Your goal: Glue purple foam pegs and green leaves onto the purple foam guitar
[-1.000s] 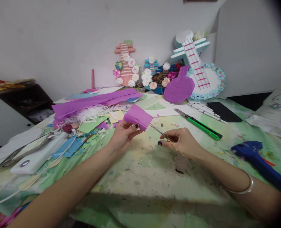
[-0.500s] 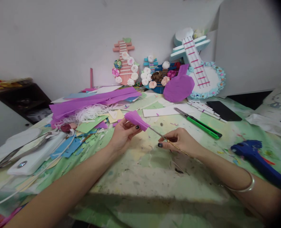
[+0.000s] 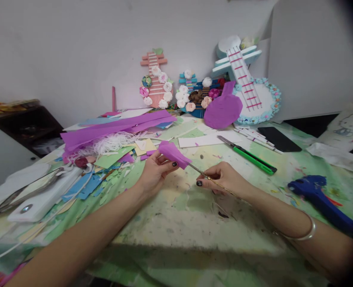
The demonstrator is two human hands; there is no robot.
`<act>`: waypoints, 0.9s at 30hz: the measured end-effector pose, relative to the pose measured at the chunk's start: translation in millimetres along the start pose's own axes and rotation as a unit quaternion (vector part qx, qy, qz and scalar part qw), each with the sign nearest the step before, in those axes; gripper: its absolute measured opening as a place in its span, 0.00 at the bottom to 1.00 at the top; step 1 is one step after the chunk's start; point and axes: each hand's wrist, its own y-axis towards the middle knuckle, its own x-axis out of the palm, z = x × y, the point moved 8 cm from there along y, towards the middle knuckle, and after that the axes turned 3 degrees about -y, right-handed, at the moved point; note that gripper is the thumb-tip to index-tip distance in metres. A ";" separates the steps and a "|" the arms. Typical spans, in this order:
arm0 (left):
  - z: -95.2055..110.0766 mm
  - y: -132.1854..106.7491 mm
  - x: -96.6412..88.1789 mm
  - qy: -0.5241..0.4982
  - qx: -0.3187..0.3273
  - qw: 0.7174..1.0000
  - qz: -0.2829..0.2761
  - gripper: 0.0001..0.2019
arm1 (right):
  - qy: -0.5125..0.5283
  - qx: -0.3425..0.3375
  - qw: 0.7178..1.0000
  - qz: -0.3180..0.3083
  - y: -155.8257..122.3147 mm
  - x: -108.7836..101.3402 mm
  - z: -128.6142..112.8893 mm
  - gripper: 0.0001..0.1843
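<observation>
Folded narrower than before, the paper [image 3: 173,153] is pinched by the left hand [image 3: 155,172] just above the tabletop [image 3: 194,223]. Scissors [image 3: 201,173] are gripped in the closed right hand [image 3: 226,180], tips at its edge; a fingertip could be nicked there.

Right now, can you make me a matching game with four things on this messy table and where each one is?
Things
1. small purple paper
2. scissors
3. green cutter
4. blue glue gun

Places
A. lying far right on the table
B. pinched in the left hand
C. lying beyond the right hand, near the black phone
D. held in the right hand

Pairs: 1-B, 2-D, 3-C, 4-A.
</observation>
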 end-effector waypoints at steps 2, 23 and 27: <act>-2.3 -0.1 0.9 -0.001 -0.007 1.000 -0.005 0.22 | 0.000 -0.003 1.000 0.000 0.2 0.4 -0.4 0.19; -7.8 -2.1 4.5 0.006 -0.017 1.000 -0.010 0.21 | -0.001 -0.001 1.000 0.000 1.1 3.2 0.5 0.19; -7.5 -2.9 4.5 0.003 -0.014 1.000 -0.011 0.21 | -0.007 -0.003 1.000 0.000 1.7 2.3 -0.4 0.18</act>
